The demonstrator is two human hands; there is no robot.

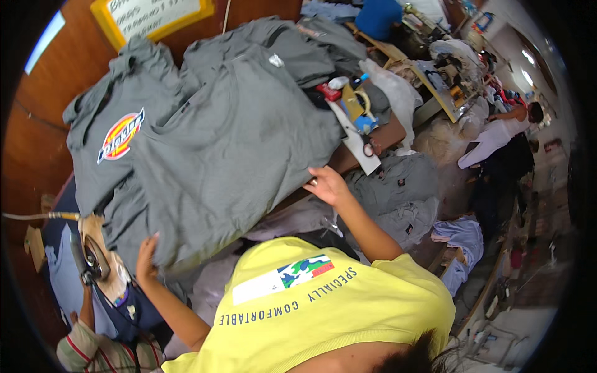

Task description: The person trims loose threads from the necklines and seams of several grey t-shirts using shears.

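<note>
A grey T-shirt (pixel 242 143) lies spread across the table in front of me, over other grey shirts. My right hand (pixel 328 186), with a ring on one finger, is closed on its near right edge. At its near left edge my left hand (pixel 147 260) pinches the cloth, the fingers partly blurred. The shirt's near edge sags between my hands. Beside it on the left is another grey shirt with a colourful chest print (pixel 121 137). Several more grey shirts (pixel 267 46) are heaped at the back.
Scissors (pixel 368 149), a red box (pixel 328 92) and a tape dispenser (pixel 360 107) lie right of the shirts. At left a co-worker's arm (pixel 86 308) reaches to an iron (pixel 93 258). Grey garments (pixel 398 186) are piled at right. Another person (pixel 504 127) is farther off.
</note>
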